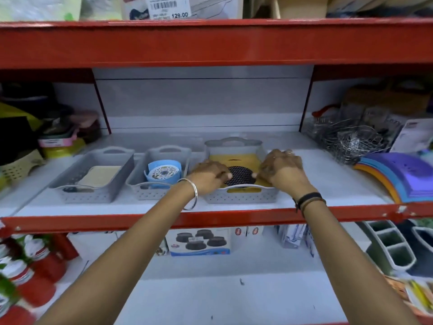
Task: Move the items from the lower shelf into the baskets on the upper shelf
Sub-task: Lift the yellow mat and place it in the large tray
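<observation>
Three grey perforated baskets stand in a row on the upper shelf. The left basket (pixel 70 181) holds a cream flat pack. In the middle basket (pixel 138 181) sits a blue round pack (pixel 164 171). The right basket (pixel 241 198) holds a yellow pack with a round black mesh disc (pixel 241 175). My left hand (pixel 208 175) grips the disc's left edge and my right hand (pixel 281 168) grips the pack's right side, both inside the right basket. On the lower shelf stands a box picturing black round stands (pixel 199 241), with white boxes (pixel 290 235) beside it.
Red shelf rails (pixel 210 218) cross the front edges. Wire baskets (pixel 349 139) and a stack of coloured boards (pixel 396 177) sit right of the baskets. Plastic containers (pixel 58 141) crowd the left. Red-capped bottles (pixel 28 266) fill the lower left; a grey divided holder (pixel 393 247) stands lower right.
</observation>
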